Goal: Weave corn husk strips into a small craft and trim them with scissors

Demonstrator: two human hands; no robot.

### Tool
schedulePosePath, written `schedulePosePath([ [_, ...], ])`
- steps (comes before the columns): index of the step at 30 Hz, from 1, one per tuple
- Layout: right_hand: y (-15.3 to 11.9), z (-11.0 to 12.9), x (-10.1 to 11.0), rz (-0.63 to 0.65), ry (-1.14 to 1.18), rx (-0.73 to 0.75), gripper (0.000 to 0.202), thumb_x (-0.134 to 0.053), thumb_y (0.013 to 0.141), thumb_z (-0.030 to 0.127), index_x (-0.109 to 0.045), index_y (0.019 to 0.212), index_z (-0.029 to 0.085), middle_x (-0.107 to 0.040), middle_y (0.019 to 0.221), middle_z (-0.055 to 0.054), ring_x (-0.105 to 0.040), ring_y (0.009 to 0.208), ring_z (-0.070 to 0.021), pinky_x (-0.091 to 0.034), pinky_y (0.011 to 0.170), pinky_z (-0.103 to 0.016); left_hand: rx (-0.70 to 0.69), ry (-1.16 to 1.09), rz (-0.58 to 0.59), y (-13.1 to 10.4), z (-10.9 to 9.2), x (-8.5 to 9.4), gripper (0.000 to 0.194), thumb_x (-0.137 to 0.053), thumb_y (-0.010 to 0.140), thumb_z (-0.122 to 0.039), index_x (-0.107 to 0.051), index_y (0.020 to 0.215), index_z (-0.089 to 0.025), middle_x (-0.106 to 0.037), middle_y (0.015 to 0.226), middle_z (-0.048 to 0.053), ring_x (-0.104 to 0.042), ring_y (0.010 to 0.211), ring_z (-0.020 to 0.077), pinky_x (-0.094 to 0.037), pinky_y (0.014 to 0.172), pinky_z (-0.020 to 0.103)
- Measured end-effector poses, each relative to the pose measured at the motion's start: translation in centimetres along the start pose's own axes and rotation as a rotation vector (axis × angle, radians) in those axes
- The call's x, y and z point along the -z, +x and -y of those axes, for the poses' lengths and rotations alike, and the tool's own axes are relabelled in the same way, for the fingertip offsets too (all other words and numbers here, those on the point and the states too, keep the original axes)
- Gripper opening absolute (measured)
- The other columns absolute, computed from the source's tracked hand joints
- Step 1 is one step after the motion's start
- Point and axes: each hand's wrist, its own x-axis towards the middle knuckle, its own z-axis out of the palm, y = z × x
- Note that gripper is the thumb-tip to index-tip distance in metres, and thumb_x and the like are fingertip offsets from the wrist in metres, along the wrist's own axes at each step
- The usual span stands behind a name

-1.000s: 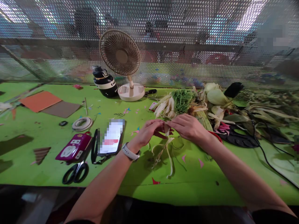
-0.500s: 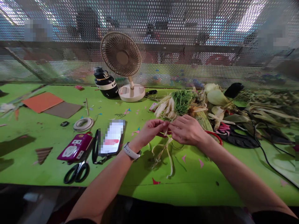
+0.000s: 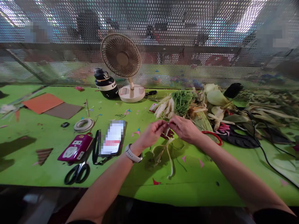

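Note:
My left hand [image 3: 155, 132], with a white-strapped watch [image 3: 133, 153] on its wrist, pinches a small pale strip of husk [image 3: 167, 130] above the table. My right hand [image 3: 183, 127] pinches the same piece from the other side, the fingertips of both hands almost touching. Most of the strip is hidden by the fingers. Below the hands, loose curled husk strips [image 3: 171, 158] lie on the green table [image 3: 191, 189]. Just beyond the hands are a bundle of green strands [image 3: 183, 101] and a bunch of pale husk strips [image 3: 163, 107].
Red-handled scissors [image 3: 218, 138] and a black mask-like piece [image 3: 241, 137] lie right. Left are a phone [image 3: 113, 137], purple pouch [image 3: 76, 147], black-handled scissors [image 3: 77, 174] and tape roll [image 3: 83, 124]. A fan [image 3: 121, 56] and bottle [image 3: 106, 85] stand before the perforated metal screen [image 3: 175, 56].
My right hand's fingers have drawn up slightly and now show a fingertip pinch. More of the pale strip shows between the hands. The things on the table stay put.

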Motion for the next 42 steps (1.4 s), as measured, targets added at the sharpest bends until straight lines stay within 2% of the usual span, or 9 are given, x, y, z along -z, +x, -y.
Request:
schedulePosePath([
  [4, 0.0, -0.2, -0.2, -0.084, -0.095, 0.075, 0.025, -0.035, 0.097, 0.030, -0.052, 0.083, 0.019, -0.056, 0.073, -0.004, -0.052, 0.067, -0.0160, -0.039, 0.061, -0.026, 0.057, -0.079, -0.013, -0.1, -0.5, 0.0, 0.031, -0.063, 0.079, -0.045, -0.060, 0.085, -0.015, -0.064, 0.073, 0.001, -0.066, 0.067, 0.0148, -0.058, 0.063, 0.030],
  [9, 0.1, -0.1, -0.1, -0.140, -0.068, 0.045, 0.021, -0.040, 0.096, 0.026, -0.052, 0.080, 0.019, -0.057, 0.071, -0.003, -0.052, 0.067, -0.0155, -0.039, 0.061, -0.025, 0.095, -0.091, -0.022, -0.1, -0.7, 0.1, 0.028, -0.073, 0.072, -0.038, -0.063, 0.083, -0.014, -0.066, 0.077, 0.002, -0.067, 0.072, 0.0151, -0.057, 0.067, 0.029],
  [16, -0.1, 0.5, -0.3, -0.160, 0.002, -0.089, 0.021, -0.042, 0.094, 0.025, -0.052, 0.077, 0.020, -0.057, 0.070, -0.003, -0.053, 0.065, -0.0147, -0.038, 0.060, -0.025, 0.077, -0.074, -0.033, 0.0, -0.2, -0.1, 0.030, -0.072, 0.072, -0.040, -0.063, 0.083, -0.014, -0.065, 0.075, 0.001, -0.064, 0.072, 0.0127, -0.057, 0.068, 0.027],
  [22, -0.1, 0.7, -0.4, -0.177, 0.010, -0.088, 0.022, -0.042, 0.093, 0.027, -0.052, 0.075, 0.019, -0.057, 0.069, -0.003, -0.053, 0.064, -0.0150, -0.039, 0.059, -0.025, 0.033, -0.048, -0.016, 0.0, -0.2, -0.2, 0.029, -0.067, 0.077, -0.042, -0.062, 0.082, -0.014, -0.062, 0.073, -0.001, -0.064, 0.069, 0.0112, -0.057, 0.068, 0.027],
  [27, 0.0, 0.4, 0.0, -0.163, 0.146, -0.081, 0.016, -0.046, 0.092, 0.025, -0.058, 0.085, 0.019, -0.062, 0.076, -0.004, -0.057, 0.070, -0.0151, -0.044, 0.065, -0.026, 0.024, -0.010, -0.024, 0.1, -0.1, 0.1, 0.034, -0.066, 0.076, -0.047, -0.060, 0.085, -0.014, -0.065, 0.076, 0.001, -0.067, 0.072, 0.0143, -0.057, 0.068, 0.029],
  [34, 0.1, -0.2, 0.6, -0.166, 0.247, -0.009, 0.014, -0.050, 0.091, 0.023, -0.063, 0.091, 0.019, -0.067, 0.082, -0.005, -0.062, 0.076, -0.0163, -0.049, 0.070, -0.028, 0.094, -0.046, -0.031, 0.1, -0.6, -0.1, 0.036, -0.067, 0.074, -0.049, -0.059, 0.082, -0.015, -0.068, 0.074, 0.002, -0.069, 0.071, 0.0160, -0.057, 0.069, 0.031],
  [37, 0.0, -0.4, 0.6, -0.176, 0.162, 0.055, 0.016, -0.048, 0.092, 0.023, -0.063, 0.095, 0.017, -0.068, 0.082, -0.006, -0.062, 0.077, -0.0166, -0.048, 0.070, -0.029, 0.111, -0.084, -0.046, 0.1, -0.9, -0.2, 0.035, -0.070, 0.072, -0.047, -0.059, 0.081, -0.014, -0.068, 0.075, 0.002, -0.069, 0.070, 0.0167, -0.058, 0.067, 0.031],
  [42, -0.2, -0.6, 0.9, -0.151, -0.112, 0.246, 0.021, -0.044, 0.093, 0.018, -0.062, 0.103, 0.015, -0.068, 0.085, -0.009, -0.060, 0.078, -0.0192, -0.047, 0.072, -0.033, 0.119, -0.170, -0.051, -0.1, -0.8, 0.1, 0.026, -0.072, 0.073, -0.037, -0.061, 0.079, -0.013, -0.067, 0.074, 0.002, -0.070, 0.073, 0.0185, -0.059, 0.067, 0.033],
])
